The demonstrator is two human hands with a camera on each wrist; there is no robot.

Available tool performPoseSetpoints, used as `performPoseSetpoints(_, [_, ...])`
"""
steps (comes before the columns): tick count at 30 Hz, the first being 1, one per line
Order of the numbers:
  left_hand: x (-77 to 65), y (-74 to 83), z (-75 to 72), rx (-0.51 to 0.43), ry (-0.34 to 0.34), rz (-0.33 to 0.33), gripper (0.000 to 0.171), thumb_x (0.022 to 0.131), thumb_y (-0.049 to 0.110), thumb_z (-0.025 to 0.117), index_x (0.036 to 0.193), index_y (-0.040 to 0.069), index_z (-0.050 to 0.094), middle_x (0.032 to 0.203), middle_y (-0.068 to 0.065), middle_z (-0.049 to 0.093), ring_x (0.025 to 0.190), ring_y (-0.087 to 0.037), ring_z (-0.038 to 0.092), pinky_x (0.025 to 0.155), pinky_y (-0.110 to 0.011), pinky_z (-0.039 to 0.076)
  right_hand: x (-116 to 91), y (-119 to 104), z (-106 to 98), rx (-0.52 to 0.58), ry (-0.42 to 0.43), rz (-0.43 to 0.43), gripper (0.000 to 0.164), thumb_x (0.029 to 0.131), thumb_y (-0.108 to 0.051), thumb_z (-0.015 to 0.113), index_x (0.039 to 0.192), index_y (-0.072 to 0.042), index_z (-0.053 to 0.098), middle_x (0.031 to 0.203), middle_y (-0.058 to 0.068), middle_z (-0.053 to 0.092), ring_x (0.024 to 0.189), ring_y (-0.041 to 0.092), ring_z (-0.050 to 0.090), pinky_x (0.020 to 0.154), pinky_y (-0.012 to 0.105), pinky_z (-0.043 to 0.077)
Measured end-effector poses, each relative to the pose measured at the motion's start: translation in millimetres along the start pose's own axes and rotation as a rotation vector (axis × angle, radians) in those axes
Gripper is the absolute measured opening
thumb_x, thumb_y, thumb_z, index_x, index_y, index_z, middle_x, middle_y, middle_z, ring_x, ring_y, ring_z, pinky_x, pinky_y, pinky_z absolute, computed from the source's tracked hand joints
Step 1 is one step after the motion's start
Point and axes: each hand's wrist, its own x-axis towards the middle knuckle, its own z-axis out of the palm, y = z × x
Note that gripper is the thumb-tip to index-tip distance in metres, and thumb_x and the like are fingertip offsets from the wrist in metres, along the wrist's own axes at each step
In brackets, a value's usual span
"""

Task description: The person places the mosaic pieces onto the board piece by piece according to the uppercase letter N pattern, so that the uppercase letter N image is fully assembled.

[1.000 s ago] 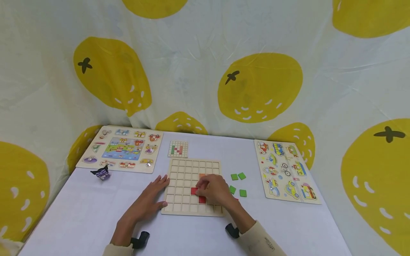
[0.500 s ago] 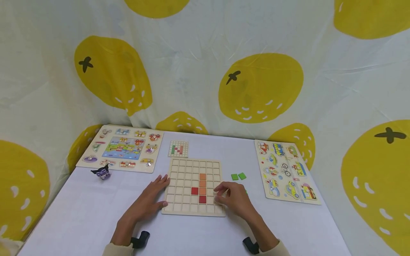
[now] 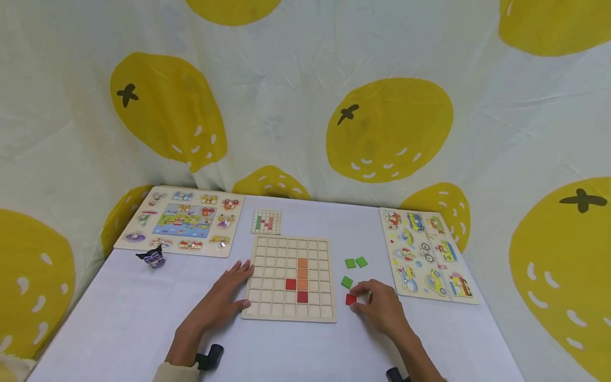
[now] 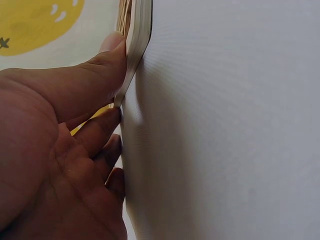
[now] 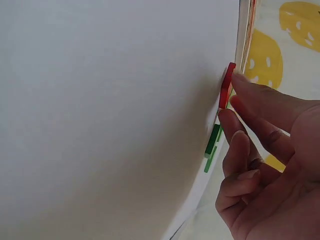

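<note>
My right hand point(image 3: 382, 307) is beside the board's right edge, pinching a square red tile point(image 3: 350, 300) between thumb and fingers. In the right wrist view the red tile point(image 5: 227, 86) sits at the thumb and fingertips, close over the table. My left hand point(image 3: 220, 298) rests at the left edge of a wooden grid board point(image 3: 269, 311), fingers extended, thumb at the rim. Set into the board are a column of orange tiles point(image 3: 303, 273), one red tile point(image 3: 302, 297) below them and another red tile point(image 3: 290, 284) to their left.
Loose green tiles point(image 3: 347, 281) lie right of the board, near my right hand. Behind the board is a small pattern card point(image 3: 265, 221). Picture puzzles stand at back left point(image 3: 143, 246) and right point(image 3: 401, 265). A small dark-and-purple figure point(image 3: 154, 257) lies left.
My right hand has left the board, moved right over the table and come to the loose red tile. The orange column is uncovered. My left hand has stayed put.
</note>
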Motion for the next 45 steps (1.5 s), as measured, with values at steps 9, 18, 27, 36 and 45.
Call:
performPoseSetpoints(9, [1.3,0.9,-1.4,0.005,-0.002,-0.005,0.085,0.090,0.011,0.082,0.164,0.007,0.039,0.176,-0.010,0.028,0.166,-0.040,0.015,0.134,-0.063,0.012,6.3,-3.7,3.5,-0.046,-0.027,-0.010,0.024,0.075,-0.011,0.094,0.088,-0.023,0.079,0.086,-0.007,0.069,0.083,0.013,0.057,0.073,0.029,0.046])
performPoseSetpoints(18, [1.6,-2.1,0.2,0.004,-0.016,-0.030,0.087,0.091,0.011,0.081,0.166,0.008,0.037,0.178,-0.008,0.025,0.167,-0.036,0.013,0.136,-0.060,0.009,4.5,-15.6,3.7,-0.031,-0.035,0.015,0.025,0.075,-0.010,0.094,0.079,-0.022,0.072,0.076,-0.006,0.064,0.079,0.013,0.056,0.065,0.028,0.044])
performPoseSetpoints(27, [1.7,-0.9,-0.6,0.004,-0.022,-0.024,0.086,0.091,0.011,0.081,0.165,0.008,0.037,0.178,-0.008,0.025,0.167,-0.036,0.013,0.135,-0.060,0.010,3.5,-22.7,3.2,0.075,-0.031,-0.016,0.022,0.081,-0.007,0.089,0.086,-0.023,0.074,0.073,-0.008,0.062,0.075,0.014,0.052,0.062,0.025,0.040])
performPoseSetpoints(36, [-0.9,2.2,-3.5,0.007,-0.002,-0.003,0.084,0.092,0.013,0.081,0.164,0.007,0.039,0.176,-0.011,0.028,0.166,-0.040,0.015,0.134,-0.063,0.012,7.4,-40.5,11.1,0.152,-0.030,-0.068,0.022,0.086,-0.007,0.086,0.095,-0.025,0.076,0.075,-0.007,0.061,0.075,0.015,0.051,0.063,0.024,0.041])
performPoseSetpoints(45, [-1.0,3.7,-2.2,0.000,-0.006,-0.008,0.084,0.091,0.013,0.081,0.164,0.006,0.039,0.176,-0.012,0.028,0.166,-0.041,0.015,0.134,-0.063,0.012,13.1,-66.0,25.9,0.169,-0.037,-0.141,0.019,0.088,-0.010,0.086,0.093,-0.025,0.076,0.074,-0.008,0.062,0.071,0.014,0.050,0.058,0.023,0.040])
